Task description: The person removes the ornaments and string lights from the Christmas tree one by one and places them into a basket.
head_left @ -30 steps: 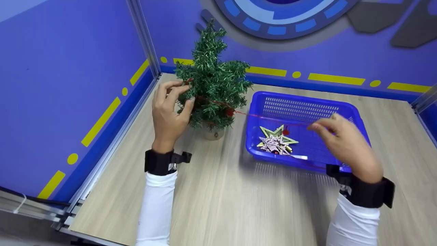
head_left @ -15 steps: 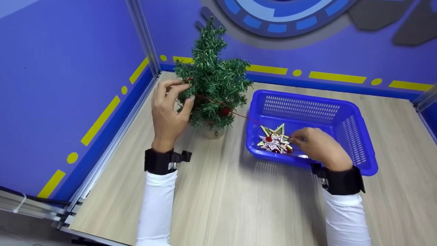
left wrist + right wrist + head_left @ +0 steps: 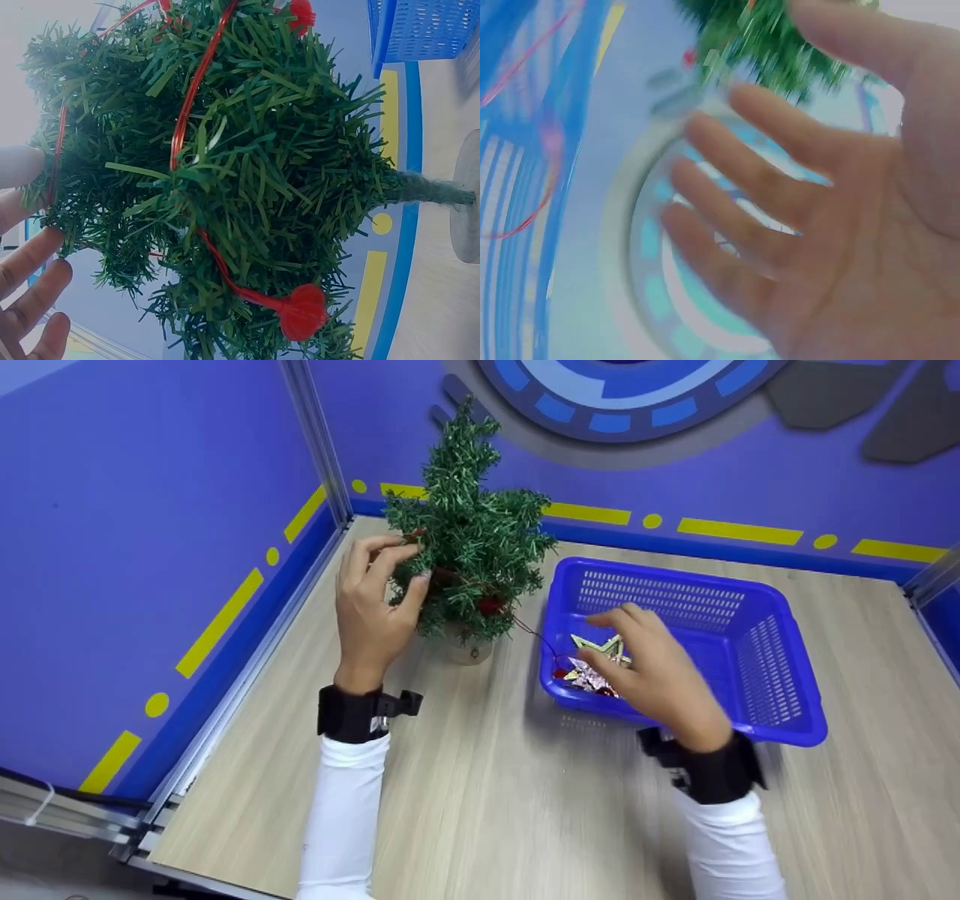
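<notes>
A small green artificial Christmas tree [image 3: 469, 525] stands at the back left, with red wire and red bobbles [image 3: 303, 311] wound among its branches. My left hand [image 3: 375, 600] holds the tree's left side, its thumb and fingers curved round the outer branches, their tips partly hidden by foliage. My right hand [image 3: 652, 667] is over the blue basket [image 3: 780, 660], fingers spread and apart from the thumb, nothing in it. Loose red wire [image 3: 536, 634] runs from the tree over the basket's left rim to a red bobble [image 3: 560, 673]. The right wrist view is blurred.
Inside the basket lie a gold star [image 3: 589, 643] and pink glittery stars [image 3: 592, 675], partly covered by my right hand. Blue wall panels [image 3: 165, 547] border the wooden table [image 3: 480, 780] at the left and back.
My right hand has come left across the basket, lowering the wire, then let it go and spread its fingers. The stretched wire now hangs slack over the rim. My left hand stays put.
</notes>
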`<state>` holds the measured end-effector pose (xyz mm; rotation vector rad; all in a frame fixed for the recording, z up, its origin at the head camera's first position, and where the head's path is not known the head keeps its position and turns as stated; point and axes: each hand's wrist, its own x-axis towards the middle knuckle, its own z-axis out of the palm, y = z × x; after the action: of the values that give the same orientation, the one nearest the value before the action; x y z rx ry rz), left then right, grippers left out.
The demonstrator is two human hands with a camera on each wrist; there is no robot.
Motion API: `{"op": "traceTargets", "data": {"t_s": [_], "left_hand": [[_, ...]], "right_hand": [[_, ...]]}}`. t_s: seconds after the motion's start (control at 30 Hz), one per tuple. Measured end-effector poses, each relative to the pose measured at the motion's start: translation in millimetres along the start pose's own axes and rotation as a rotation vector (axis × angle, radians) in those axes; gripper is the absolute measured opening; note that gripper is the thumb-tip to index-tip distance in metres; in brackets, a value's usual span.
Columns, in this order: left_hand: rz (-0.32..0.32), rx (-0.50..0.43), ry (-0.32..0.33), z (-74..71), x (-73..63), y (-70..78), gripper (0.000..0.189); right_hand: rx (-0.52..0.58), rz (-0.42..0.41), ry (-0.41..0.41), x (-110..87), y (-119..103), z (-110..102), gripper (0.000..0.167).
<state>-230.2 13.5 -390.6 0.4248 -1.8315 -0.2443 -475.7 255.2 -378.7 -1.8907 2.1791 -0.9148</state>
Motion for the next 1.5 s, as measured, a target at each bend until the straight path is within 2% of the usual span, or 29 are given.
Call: {"op": "traceTargets", "data": {"t_s": [0.07, 0.13, 0.27, 0.4, 0.57, 0.67, 0.73, 0.87, 0.97, 1.07, 1.13, 1.2, 1.33, 1.5], "left_hand": [[0.007, -0.005, 0.003, 0.6, -0.1, 0.3, 0.028], [0.015, -0.012, 0.007, 1.6, 0.5, 0.9, 0.028], [0.025, -0.017, 0.016, 4.1, 1.6, 2.4, 0.027], [0.023, -0.020, 0.021, 5.3, 0.8, 3.6, 0.026], [0.027, -0.023, 0.013, 4.9, 1.2, 4.4, 0.027], [0.042, -0.029, 0.006, 4.1, 1.6, 3.6, 0.028], [0.052, -0.054, 0.010, 3.3, 1.3, 2.4, 0.027], [0.084, -0.134, 0.048, 0.0, 0.8, -1.4, 0.028], [0.098, -0.169, 0.099, -3.1, 1.5, -4.3, 0.027], [0.062, -0.125, 0.129, -6.4, 2.5, -7.2, 0.030], [0.021, -0.071, 0.102, -8.3, 2.8, -9.4, 0.037], [-0.021, -0.030, 0.038, -9.5, 2.2, -11.9, 0.044], [-0.062, -0.039, -0.072, -8.3, 1.5, -15.6, 0.044], [-0.081, -0.087, -0.093, -3.7, 3.8, -13.0, 0.033]], "right_hand": [[0.068, -0.079, 0.061, 7.3, -13, 12, 0.040], [0.137, -0.114, 0.094, 15.8, -25, 24, 0.036], [0.230, -0.075, 0.143, 33.9, -39, 46, 0.034], [0.298, -0.026, 0.194, 46.7, -44, 62, 0.029], [0.365, -0.059, 0.309, 52.9, -45, 68, 0.017], [0.419, -0.088, 0.376, 52.2, -47, 63, 0.014], [0.472, -0.108, 0.391, 49.4, -49, 57, 0.014], [0.571, -0.134, 0.383, 41.0, -55, 45, 0.016], [0.599, -0.151, 0.372, 34.3, -59, 38, 0.014], [0.598, -0.186, 0.370, 29.0, -64, 33, 0.012], [0.587, -0.220, 0.360, 26.2, -67, 31, 0.012], [0.570, -0.251, 0.333, 23.3, -69, 30, 0.013], [0.525, -0.300, 0.234, 17.1, -75, 28, 0.014], [0.456, -0.324, 0.121, 12.7, -80, 28, 0.014]]}}
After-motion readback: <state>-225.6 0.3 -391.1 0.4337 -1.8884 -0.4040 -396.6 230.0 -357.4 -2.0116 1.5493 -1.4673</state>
